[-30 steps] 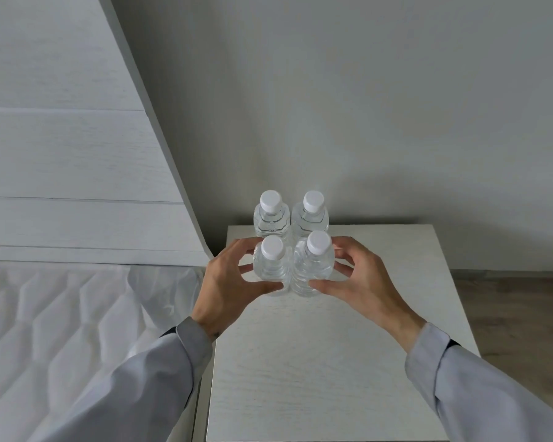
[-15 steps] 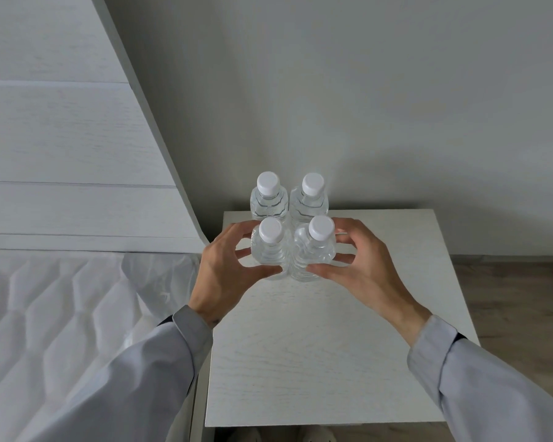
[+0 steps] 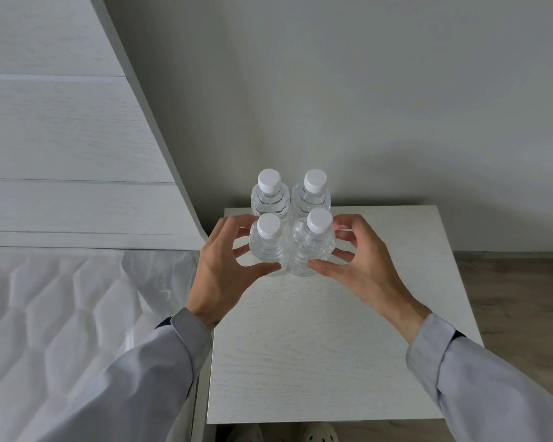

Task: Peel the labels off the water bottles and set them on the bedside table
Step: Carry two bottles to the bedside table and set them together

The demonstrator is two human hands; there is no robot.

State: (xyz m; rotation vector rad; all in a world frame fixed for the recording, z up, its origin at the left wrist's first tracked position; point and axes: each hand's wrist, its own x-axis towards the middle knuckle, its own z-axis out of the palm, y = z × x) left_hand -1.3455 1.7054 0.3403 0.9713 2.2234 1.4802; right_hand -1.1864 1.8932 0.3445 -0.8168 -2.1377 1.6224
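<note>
Four clear water bottles with white caps are standing upright in a tight two-by-two cluster toward the back edge of the white bedside table (image 3: 316, 346), close to the wall. None of them is showing a label.

The person's left hand (image 3: 219, 275) is curling around the near left bottle (image 3: 267, 247), thumb pressing its front low down and fingers reaching round its outer side. The right hand (image 3: 361, 266) is doing the same to the near right bottle (image 3: 313, 247), thumb at the front, fingers wrapping the far side. Both bottles are touching each other, and both seem to be resting on the table, though the bases are hidden behind the thumbs.

Behind them, the far left bottle (image 3: 269, 194) and far right bottle (image 3: 313, 194) are standing untouched, just beside the gripped pair.

Left of the table, a quilted white mattress (image 3: 45, 314) is lying under a pale headboard (image 3: 61, 138). Grey sleeves are covering both forearms.
</note>
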